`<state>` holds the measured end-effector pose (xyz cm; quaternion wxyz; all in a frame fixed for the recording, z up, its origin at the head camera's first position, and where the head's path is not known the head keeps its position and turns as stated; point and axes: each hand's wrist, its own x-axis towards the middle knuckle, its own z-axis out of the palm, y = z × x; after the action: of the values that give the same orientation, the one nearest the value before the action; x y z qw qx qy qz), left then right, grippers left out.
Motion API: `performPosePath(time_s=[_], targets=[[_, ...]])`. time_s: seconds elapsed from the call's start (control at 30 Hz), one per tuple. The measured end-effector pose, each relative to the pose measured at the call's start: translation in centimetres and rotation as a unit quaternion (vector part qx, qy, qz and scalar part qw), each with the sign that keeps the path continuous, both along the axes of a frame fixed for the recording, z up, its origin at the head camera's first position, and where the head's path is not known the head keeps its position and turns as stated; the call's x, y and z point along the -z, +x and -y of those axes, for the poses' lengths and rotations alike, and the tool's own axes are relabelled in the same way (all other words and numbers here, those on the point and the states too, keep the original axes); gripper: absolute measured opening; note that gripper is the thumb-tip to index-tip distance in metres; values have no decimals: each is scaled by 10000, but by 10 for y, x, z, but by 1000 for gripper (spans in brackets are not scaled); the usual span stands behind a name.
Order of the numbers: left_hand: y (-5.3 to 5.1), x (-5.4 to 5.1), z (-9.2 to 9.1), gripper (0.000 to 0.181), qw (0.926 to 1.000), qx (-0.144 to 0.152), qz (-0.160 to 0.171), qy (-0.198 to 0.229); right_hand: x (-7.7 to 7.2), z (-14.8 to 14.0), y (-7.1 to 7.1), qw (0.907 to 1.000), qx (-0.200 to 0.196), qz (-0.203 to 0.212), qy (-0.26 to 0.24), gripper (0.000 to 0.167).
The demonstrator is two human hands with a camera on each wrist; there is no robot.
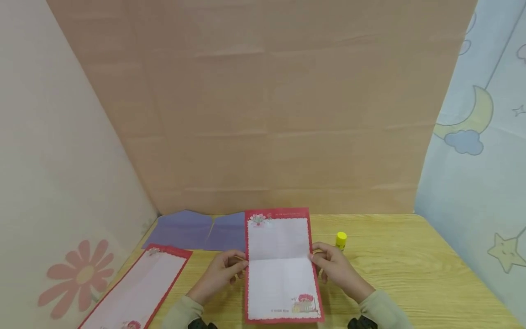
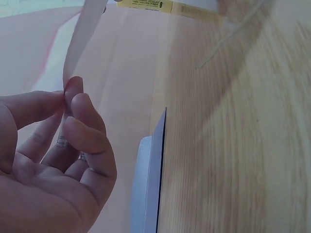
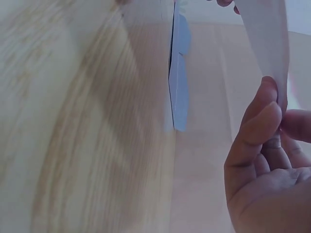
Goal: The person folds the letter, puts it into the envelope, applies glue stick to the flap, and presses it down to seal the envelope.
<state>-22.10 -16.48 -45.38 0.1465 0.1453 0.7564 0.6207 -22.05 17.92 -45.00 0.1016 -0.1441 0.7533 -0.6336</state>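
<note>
A sheet of letter paper (image 1: 279, 274) with a red printed border is held up by both hands, a crease running across its middle. My left hand (image 1: 223, 273) pinches its left edge between thumb and fingers near the crease. On the opposite edge, at about the same height, my right hand (image 1: 334, 269) pinches the paper too. In the left wrist view the sheet (image 2: 82, 39) shows nearly edge-on, rising from the fingertips. The right wrist view has the paper's pale back (image 3: 267, 43) above the pinching fingers.
A second red-bordered sheet (image 1: 139, 285) lies at the table's left. Behind it are purple paper pieces (image 1: 178, 230) that look like envelopes, partly hidden by the held sheet. A yellow-capped glue stick (image 1: 341, 239) stands beyond my right hand on the wooden table (image 1: 411, 274). Walls enclose the table.
</note>
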Motion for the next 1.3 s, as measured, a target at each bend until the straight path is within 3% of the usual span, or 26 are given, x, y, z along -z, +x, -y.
performPosePath(time_s=[0.5,0.73,0.97,1.3], targets=[[1,1,0,19,9999,-8,-104,25,-3,-6,1,9993,-215,-285,66,30],[2,-1,-2,17,9999,-49,-162,-13,-6,-7,2,9996,-139,-178,192,29],[3,1,-2,18,9998,-135,-136,-34,-5,-5,2,9999,-141,27,-54,32],[4,-1,-9,29,9992,-349,-123,-115,0,-1,2,9996,-147,-37,258,31]])
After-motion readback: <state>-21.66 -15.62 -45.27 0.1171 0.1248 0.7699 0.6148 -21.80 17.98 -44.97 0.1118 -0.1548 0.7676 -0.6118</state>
